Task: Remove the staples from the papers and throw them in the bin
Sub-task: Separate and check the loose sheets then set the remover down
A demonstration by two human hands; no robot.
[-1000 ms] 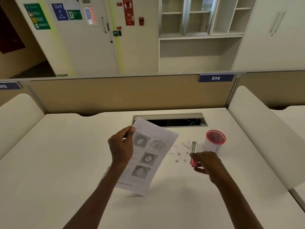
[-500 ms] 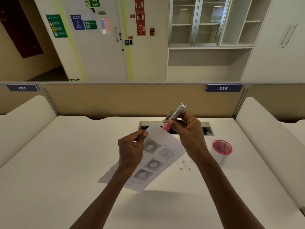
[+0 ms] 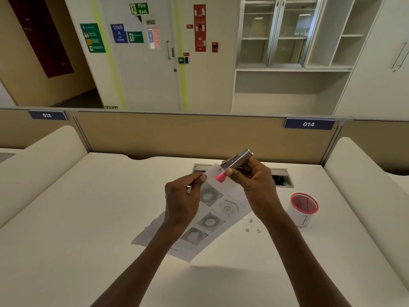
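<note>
My left hand [image 3: 181,200] pinches the top left edge of the printed papers [image 3: 218,209], which hang tilted above the desk and show grey round pictures. My right hand [image 3: 254,185] grips a small metal stapler [image 3: 238,162] with a pink end, its tip pressed at the top corner of the papers. Several loose staples [image 3: 251,226] lie on the desk right of the papers. A small white bin with a red rim [image 3: 303,208] stands further right.
The white desk [image 3: 88,218] has a cable slot [image 3: 281,176] at the back, partly hidden by my hands. A tan partition [image 3: 177,134] labelled 014 closes the far edge. Padded side dividers [image 3: 365,185] flank the desk on both sides.
My right hand lifted the stapler from the desk near the bin up to the papers' top corner. The papers rose a little and my view tilted upward.
</note>
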